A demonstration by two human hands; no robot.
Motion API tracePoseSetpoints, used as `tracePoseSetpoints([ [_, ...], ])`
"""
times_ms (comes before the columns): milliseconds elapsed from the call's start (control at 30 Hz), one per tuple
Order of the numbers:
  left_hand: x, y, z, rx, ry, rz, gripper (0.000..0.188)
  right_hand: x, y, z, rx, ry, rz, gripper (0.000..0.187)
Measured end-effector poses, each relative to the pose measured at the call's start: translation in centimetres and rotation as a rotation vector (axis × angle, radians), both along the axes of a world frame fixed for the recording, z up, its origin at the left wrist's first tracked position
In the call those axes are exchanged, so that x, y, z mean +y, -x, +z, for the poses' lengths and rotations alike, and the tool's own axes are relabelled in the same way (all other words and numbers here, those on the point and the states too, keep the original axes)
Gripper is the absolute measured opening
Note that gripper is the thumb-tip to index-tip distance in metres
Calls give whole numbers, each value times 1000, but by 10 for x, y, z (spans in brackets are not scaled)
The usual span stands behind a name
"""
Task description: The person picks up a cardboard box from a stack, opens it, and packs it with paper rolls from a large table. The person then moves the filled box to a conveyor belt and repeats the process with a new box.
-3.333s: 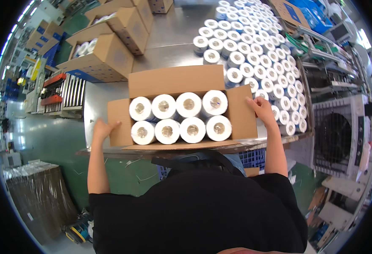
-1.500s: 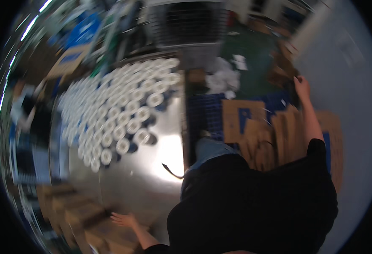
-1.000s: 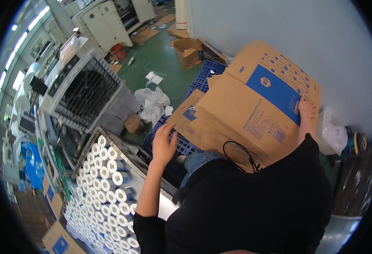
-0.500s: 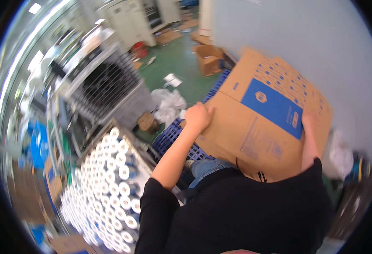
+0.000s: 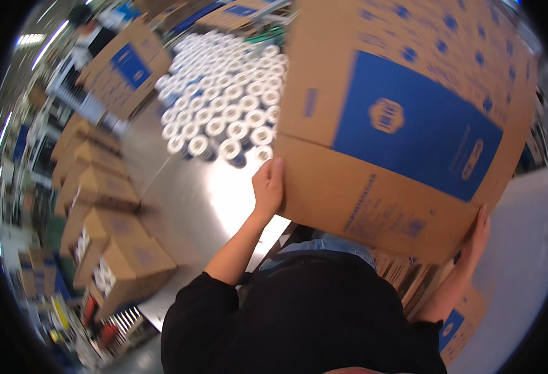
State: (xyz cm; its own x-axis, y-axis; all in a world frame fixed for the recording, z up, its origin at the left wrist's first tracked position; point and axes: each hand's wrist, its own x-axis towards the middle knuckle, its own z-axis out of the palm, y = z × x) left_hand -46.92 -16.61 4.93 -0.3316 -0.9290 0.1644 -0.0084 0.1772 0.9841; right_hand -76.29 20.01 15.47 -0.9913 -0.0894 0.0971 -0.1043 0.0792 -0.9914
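Note:
A large flattened cardboard carton, brown with a blue printed panel, is held up in front of me, tilted. My left hand grips its left edge, thumb on the front face and the fingers mostly hidden. At the lower right corner my right hand holds the opposite edge, its fingers partly behind the board. Just beyond my left hand, many white rolls stand packed together on a shiny metal table; the carton covers part of them.
Open brown cartons line the table's left side, some with white rolls inside. At the far left, a person stands by another upright carton. More flat cardboard is stacked by my legs, beside a pale wall.
My view has turned from the floor and wall area toward the metal table. The carton has come along in both hands, lifted away from the blue crates and nearer to me.

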Motion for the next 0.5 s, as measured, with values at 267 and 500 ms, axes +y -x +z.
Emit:
tracePoseSetpoints([
  [267,47,-184,-93,-614,83,654,82,-328,-139,35,901,-115,1031,20],
  [500,33,-262,30,-1071,568,1021,56,-396,-209,-37,1492,-186,1335,25],
])
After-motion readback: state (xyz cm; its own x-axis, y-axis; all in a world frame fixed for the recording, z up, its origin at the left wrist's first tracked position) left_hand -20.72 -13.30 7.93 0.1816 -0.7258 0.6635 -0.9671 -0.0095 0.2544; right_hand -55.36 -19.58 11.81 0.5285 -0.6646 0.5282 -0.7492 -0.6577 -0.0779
